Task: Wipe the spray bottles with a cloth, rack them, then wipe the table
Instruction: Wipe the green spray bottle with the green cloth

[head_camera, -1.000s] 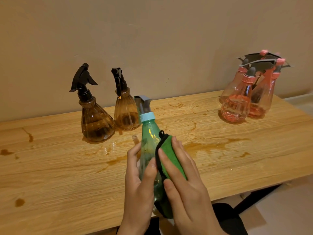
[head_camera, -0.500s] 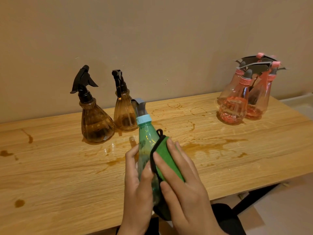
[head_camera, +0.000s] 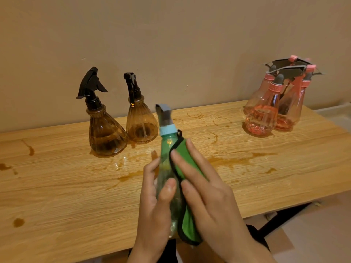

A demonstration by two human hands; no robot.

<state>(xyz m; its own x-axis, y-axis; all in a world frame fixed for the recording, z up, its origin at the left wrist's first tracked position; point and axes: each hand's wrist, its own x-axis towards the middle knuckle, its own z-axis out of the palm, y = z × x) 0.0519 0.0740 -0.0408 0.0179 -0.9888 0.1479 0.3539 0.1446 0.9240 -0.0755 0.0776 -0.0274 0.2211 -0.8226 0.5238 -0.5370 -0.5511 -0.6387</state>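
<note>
My left hand [head_camera: 153, 204] grips a clear green spray bottle [head_camera: 167, 149] with a light blue collar and grey trigger, held tilted above the table's front edge. My right hand [head_camera: 207, 194] presses a green cloth [head_camera: 182, 154] with a black hem flat against the bottle's right side, fingers straight. The cloth's lower end hangs below the bottle. Two brown spray bottles [head_camera: 106, 133] [head_camera: 141, 123] with black triggers stand at the back left. A cluster of pink spray bottles [head_camera: 266, 114] stands at the back right.
The wooden table [head_camera: 57, 186] carries brown liquid stains and wet rings, most of them across its middle [head_camera: 233, 158] and at the left [head_camera: 18, 222]. A beige wall runs right behind it. Black table legs [head_camera: 281, 217] show under the right end.
Both hands with the green bottle and cloth have shifted slightly, the cloth sliding a little up the bottle's side. The bottles on the table have not moved.
</note>
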